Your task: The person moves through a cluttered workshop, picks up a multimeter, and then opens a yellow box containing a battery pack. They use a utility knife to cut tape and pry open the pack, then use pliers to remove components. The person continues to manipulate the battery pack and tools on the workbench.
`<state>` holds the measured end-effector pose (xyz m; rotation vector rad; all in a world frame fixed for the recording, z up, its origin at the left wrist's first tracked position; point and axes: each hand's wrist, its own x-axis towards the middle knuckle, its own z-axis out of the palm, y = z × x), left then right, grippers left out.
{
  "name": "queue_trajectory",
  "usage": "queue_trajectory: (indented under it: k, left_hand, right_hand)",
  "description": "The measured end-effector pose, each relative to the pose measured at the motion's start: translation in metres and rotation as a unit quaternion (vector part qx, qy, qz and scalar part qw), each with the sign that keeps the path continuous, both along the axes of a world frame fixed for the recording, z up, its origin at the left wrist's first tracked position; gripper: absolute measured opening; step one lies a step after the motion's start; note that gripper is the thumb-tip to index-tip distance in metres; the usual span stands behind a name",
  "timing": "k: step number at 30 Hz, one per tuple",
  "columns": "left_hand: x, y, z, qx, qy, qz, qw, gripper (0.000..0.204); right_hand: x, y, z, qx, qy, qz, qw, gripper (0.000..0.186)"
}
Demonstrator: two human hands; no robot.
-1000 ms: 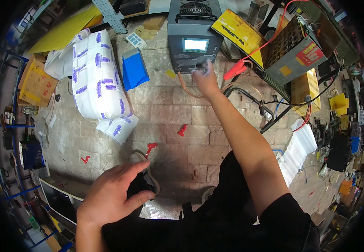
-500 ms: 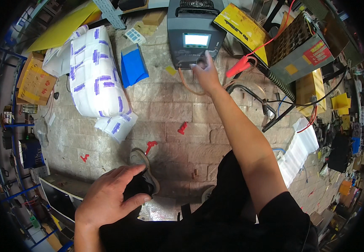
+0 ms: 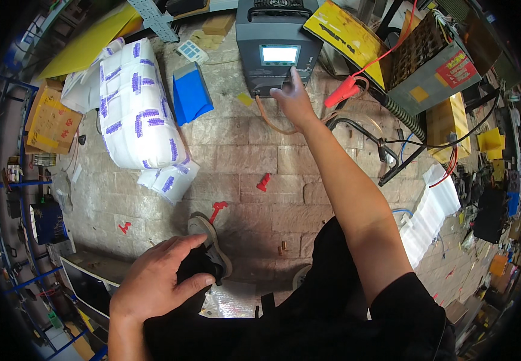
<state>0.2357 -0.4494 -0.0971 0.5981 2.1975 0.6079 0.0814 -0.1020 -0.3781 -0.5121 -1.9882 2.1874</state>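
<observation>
The right hand (image 3: 293, 99) reaches far across the brick floor (image 3: 236, 150), fingers loosely spread with the forefinger on the front panel of the grey machine (image 3: 275, 45) just under its lit screen (image 3: 279, 54), while the left hand (image 3: 158, 283) rests near, fingers open and cupped over a black knee beside a shoe (image 3: 209, 234). Left of the machine lie a blue box (image 3: 191, 96) and a white sack (image 3: 137, 108); right of it a red clamp (image 3: 344, 93), black cables (image 3: 362, 129) and a yellow board (image 3: 347, 36) crowd the floor. Since the earlier frames the right hand has slid slightly left along the panel; the left hand has barely moved.
</observation>
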Motion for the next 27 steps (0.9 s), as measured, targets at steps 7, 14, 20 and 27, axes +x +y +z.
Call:
queue_trajectory:
  k: [7, 14, 20, 27]
  left_hand:
    - [-0.003, 0.003, -0.003, 0.002, -0.008, -0.002, 1.000, 0.066]
    - [-0.006, 0.004, -0.002, 0.004, -0.007, -0.010, 1.000, 0.066]
    - [-0.006, 0.001, -0.005, 0.010, -0.001, -0.008, 1.000, 0.065]
    - [-0.004, 0.003, -0.006, 0.028, 0.028, -0.022, 0.999, 0.063]
  right_hand:
    - [-0.004, 0.005, -0.012, 0.016, 0.007, -0.010, 1.000, 0.098]
    - [0.001, -0.003, 0.009, -0.023, 0.029, -0.007, 0.999, 0.099]
    - [0.001, -0.001, 0.013, -0.013, 0.004, -0.003, 1.000, 0.098]
    - [0.001, 0.011, -0.022, 0.103, 0.025, -0.025, 0.994, 0.070]
